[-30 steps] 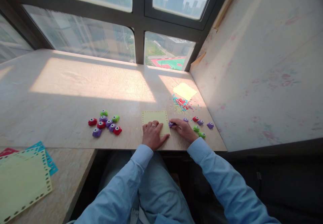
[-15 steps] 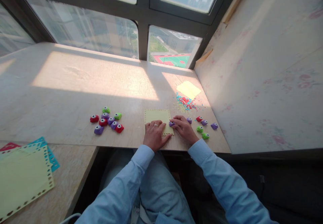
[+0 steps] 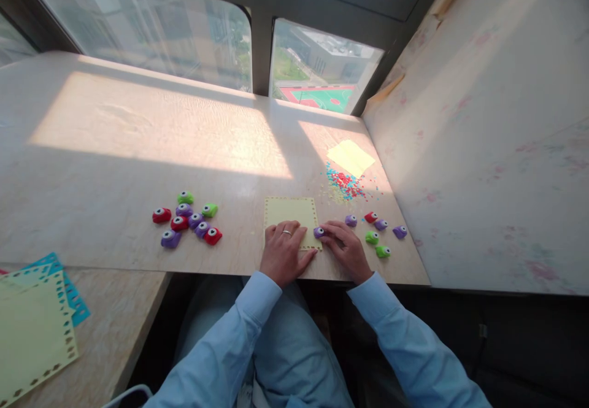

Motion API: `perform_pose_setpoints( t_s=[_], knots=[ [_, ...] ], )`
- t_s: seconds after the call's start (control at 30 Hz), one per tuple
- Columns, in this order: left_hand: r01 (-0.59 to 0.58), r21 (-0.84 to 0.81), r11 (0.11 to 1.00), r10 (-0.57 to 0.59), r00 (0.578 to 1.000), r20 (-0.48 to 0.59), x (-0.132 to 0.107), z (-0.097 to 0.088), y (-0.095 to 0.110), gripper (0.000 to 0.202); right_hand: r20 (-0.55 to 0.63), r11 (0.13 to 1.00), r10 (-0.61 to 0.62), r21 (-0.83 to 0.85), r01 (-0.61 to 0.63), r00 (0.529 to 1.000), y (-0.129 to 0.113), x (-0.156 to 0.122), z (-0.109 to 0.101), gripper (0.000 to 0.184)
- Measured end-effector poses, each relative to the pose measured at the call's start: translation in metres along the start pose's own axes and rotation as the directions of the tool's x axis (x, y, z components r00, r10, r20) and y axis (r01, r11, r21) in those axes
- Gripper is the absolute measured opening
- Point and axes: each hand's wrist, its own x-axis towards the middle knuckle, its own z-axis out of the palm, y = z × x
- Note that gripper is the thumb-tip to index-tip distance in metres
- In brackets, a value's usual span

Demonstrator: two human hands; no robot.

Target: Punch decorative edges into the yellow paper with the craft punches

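A pale yellow sheet of paper [image 3: 289, 210] with small holes punched along its edges lies on the tabletop in front of me. My left hand [image 3: 284, 251] rests flat over its lower part, fingers stretched out and a ring on one of them. At the sheet's right edge my right hand [image 3: 346, 248] grips a small purple craft punch [image 3: 318, 232] between thumb and fingers. Nearest to that hand, on its right, sit another purple punch [image 3: 351, 220] and a green punch [image 3: 372, 237]. The fingertips partly hide the held punch.
Several red, green and purple punches [image 3: 179, 223] cluster on the left. Red, blue and yellow paper bits [image 3: 344, 184] lie scattered behind my right hand, beside a yellow sheet [image 3: 352, 157]. More punched sheets [image 3: 34, 328] are stacked at lower left. A patterned wall [image 3: 483, 181] bounds the right side.
The camera view has tilted down slightly. My right hand still holds the purple punch at the sheet's right edge, and my left hand stays on the paper.
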Motion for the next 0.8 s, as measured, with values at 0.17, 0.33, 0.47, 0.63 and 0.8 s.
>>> perform_pose_setpoints(
  t_s=[0.17, 0.33, 0.47, 0.63, 0.8],
  knots=[
    [0.036, -0.050, 0.998, -0.035, 0.999, 0.007, 0.0007, -0.0030, 0.0012, 0.040, -0.023, 0.998, 0.048, -0.026, -0.049, 0.999, -0.0026, 0.0014, 0.0025, 0.021],
    [0.040, -0.051, 0.998, -0.039, 0.999, 0.018, 0.0007, -0.0046, 0.0021, 0.040, -0.030, 0.996, 0.090, -0.024, -0.090, 0.995, -0.0043, 0.0027, 0.0029, 0.021],
    [0.035, -0.056, 0.998, -0.035, 0.999, 0.014, -0.0002, -0.0038, 0.0022, 0.039, -0.045, 0.996, 0.086, -0.024, -0.087, 0.995, -0.0064, 0.0013, 0.0020, 0.020],
    [0.039, -0.059, 0.997, -0.038, 0.999, 0.014, -0.0004, -0.0036, 0.0024, 0.036, -0.054, 0.996, 0.052, -0.063, -0.055, 0.997, -0.0086, -0.0008, 0.0011, 0.019],
    [0.038, -0.053, 0.998, -0.038, 0.999, 0.013, 0.0000, -0.0047, 0.0022, 0.036, -0.063, 0.995, 0.043, -0.085, -0.048, 0.997, -0.0077, -0.0007, 0.0018, 0.019]
  ],
)
